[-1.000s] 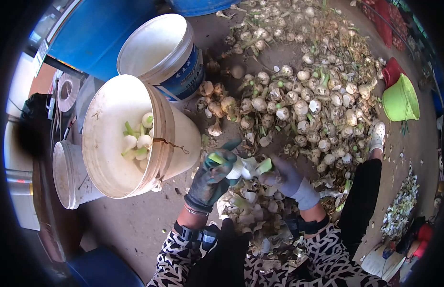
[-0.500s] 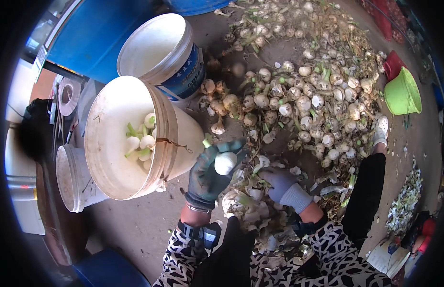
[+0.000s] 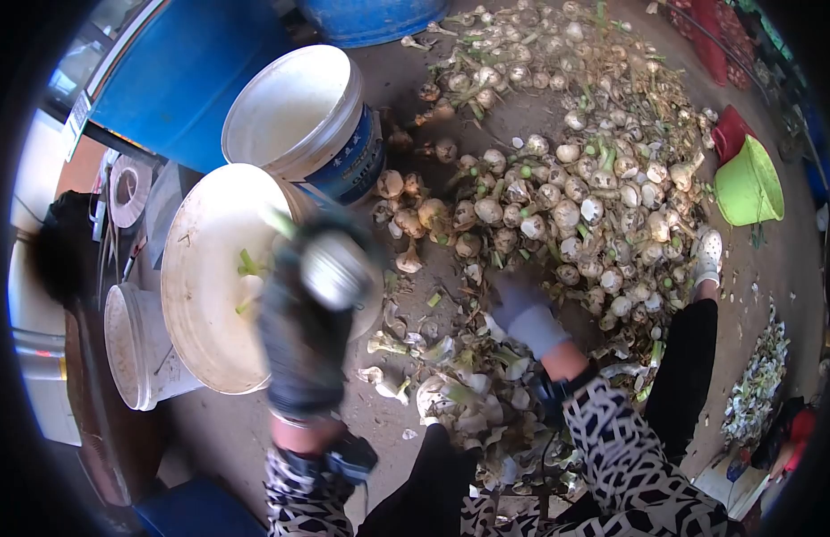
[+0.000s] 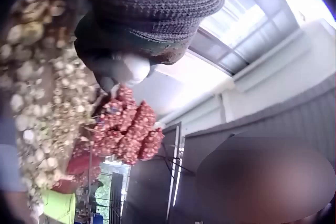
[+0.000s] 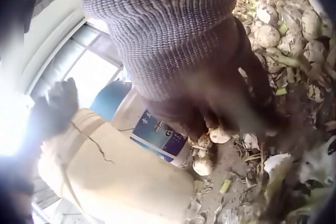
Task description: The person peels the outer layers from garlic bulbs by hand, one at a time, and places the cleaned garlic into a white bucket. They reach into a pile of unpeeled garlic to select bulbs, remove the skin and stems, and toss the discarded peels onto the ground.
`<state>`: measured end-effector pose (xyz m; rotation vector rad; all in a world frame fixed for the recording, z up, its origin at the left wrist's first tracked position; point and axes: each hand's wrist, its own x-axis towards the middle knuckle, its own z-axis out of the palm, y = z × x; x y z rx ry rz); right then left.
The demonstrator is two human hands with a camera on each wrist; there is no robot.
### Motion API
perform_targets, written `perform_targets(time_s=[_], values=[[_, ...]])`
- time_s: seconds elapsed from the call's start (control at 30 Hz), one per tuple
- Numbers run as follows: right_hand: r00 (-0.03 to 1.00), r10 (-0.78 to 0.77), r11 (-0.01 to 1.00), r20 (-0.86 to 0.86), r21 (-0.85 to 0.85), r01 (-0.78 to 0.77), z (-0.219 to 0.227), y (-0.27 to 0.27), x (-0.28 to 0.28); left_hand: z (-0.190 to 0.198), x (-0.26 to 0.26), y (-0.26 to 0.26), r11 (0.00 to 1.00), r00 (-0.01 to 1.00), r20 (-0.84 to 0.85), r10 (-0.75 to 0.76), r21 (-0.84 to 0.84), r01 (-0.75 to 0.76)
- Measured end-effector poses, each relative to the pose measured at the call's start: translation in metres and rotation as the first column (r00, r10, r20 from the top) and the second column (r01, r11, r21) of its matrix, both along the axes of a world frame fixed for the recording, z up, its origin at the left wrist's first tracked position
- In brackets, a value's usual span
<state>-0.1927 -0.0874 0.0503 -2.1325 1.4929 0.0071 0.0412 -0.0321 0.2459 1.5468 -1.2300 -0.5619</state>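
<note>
My left hand (image 3: 300, 336), in a dark green glove, holds a peeled garlic bulb (image 3: 336, 271) with a green stem, motion-blurred in the head view. It overlaps the near side of a tilted white bucket (image 3: 193, 327), where a few peeled bulbs (image 3: 248, 286) show, partly hidden by the hand. In the left wrist view the white bulb (image 4: 134, 69) sits at the gloved fingers. My right hand (image 3: 529, 324), in a grey-purple glove, is lowered beside the heap of unpeeled garlic (image 3: 603, 210), its fingers loose and blurred. Nothing shows in its grasp.
Peeled skins (image 3: 486, 412) lie piled between the legs. Behind the bucket stands a blue-labelled white bucket (image 3: 352, 166), with a smaller pail (image 3: 133, 358) at the left. A lime-green bucket (image 3: 750, 183) lies at the right, beyond a shoe (image 3: 708, 255). Blue barrels (image 3: 191, 89) stand at the back.
Both hands were at the garlic bulb; the right let go and moved right toward the heap. The left hand carried the bulb left and up to the white bucket.
</note>
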Motion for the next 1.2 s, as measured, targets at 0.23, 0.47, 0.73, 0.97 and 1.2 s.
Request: perform_targets(time_s=[0.23,0.47,0.73,0.97,1.2], values=[[0.985,-0.165,0.986,0.056,-0.011,0.166,-0.06,-0.093,0.067,0.057,0.044,-0.071,0.902,0.974,-0.213,0.078,-0.4,-0.16],[0.982,-0.181,0.982,0.05,-0.037,0.183,-0.091,-0.088,0.062,-0.121,-0.064,0.004,0.963,0.95,-0.19,-0.249,0.057,0.264],[0.293,-0.599,0.764,0.745,0.642,-0.068,0.014,-0.013,0.008,-0.156,-0.064,0.006,0.952,0.929,0.21,-0.305,0.078,0.295],[0.389,-0.466,0.883,0.795,0.444,0.152,0.056,0.028,-0.006,-0.121,-0.091,0.02,0.964,0.878,0.414,-0.243,0.005,0.264],[0.648,-0.095,0.994,0.756,0.039,0.1,0.065,0.027,-0.029,-0.127,-0.076,0.019,0.867,0.692,-0.671,-0.265,0.148,0.475]])
